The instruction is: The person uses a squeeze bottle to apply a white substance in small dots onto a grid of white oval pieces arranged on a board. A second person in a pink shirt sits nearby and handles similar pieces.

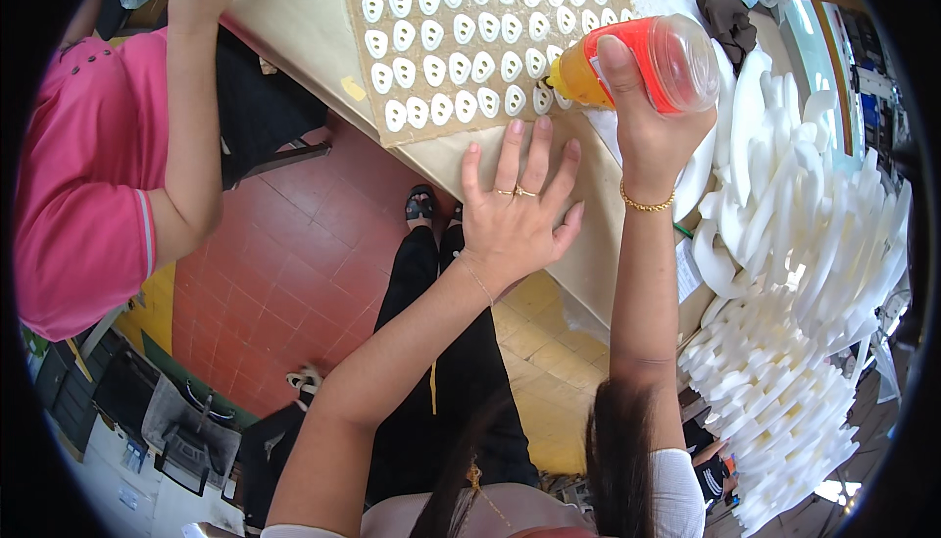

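- Upper centre: white pieces (515,100) in rows on a brown board (426,132); dispensing onto them seems in hand.
- Centre: left hand (515,220), fingers spread just below the bottom row.
- Upper right: bottle (676,58) gripped by the right hand (662,136), other fingers hidden behind; steady nozzle (554,77) aim seems called for.

No text, number or sign can be read; even on the red label (668,75) of the bottle (578,77), held near the brown board's (392,139) lower right corner, no lettering can be distinguished.
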A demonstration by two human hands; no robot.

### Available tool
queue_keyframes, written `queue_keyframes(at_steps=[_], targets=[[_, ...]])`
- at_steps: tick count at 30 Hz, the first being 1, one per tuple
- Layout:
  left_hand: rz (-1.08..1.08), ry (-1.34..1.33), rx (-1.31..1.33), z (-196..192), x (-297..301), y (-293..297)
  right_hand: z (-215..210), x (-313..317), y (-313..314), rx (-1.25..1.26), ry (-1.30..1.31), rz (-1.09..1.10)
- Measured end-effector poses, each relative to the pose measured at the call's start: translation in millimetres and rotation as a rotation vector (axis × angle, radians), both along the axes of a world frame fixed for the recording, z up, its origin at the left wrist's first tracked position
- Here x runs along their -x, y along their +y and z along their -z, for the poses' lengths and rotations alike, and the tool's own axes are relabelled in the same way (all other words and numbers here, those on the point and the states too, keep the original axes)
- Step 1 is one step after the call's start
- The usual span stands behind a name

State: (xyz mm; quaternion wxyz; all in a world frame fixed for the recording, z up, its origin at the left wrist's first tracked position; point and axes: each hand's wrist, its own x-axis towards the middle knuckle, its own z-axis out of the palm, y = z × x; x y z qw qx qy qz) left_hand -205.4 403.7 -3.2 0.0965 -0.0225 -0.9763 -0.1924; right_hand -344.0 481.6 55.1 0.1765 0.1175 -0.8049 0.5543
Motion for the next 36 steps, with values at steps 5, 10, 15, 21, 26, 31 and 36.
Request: queue_keyframes(at_steps=[5, 10, 15, 21, 26, 31, 36], targets=[[0.000, 0.014, 0.008, 0.7, -0.2, -1.2, 3.0, -3.5, 9.9, -0.043, 0.007, 0.024], [0.001, 0.020, -0.002, 1.1, -0.4, -0.3, -2.0, -15.9, 12.9, -0.017, -0.026, 0.044], [-0.003, 0.041, 0.009, 4.2, -0.6, -0.2, -0.7, -27.4, 11.9, -0.035, 0.002, 0.036], [-0.002, 0.037, 0.004, 3.8, 0.2, 1.2, 6.8, -32.8, 13.7, -0.107, 0.099, 0.030], [0.009, 0.027, -0.008, 7.7, -1.4, 0.2, 7.8, -36.5, 5.3, -0.177, 0.170, -0.002], [0.009, 0.009, -0.016, 6.3, -2.0, 0.6, 6.7, -29.4, -2.1, -0.216, 0.300, -0.049], [0.009, 0.006, -0.019, 4.7, -1.1, 1.2, 6.7, -17.7, -2.0, -0.282, 0.349, -0.026]])
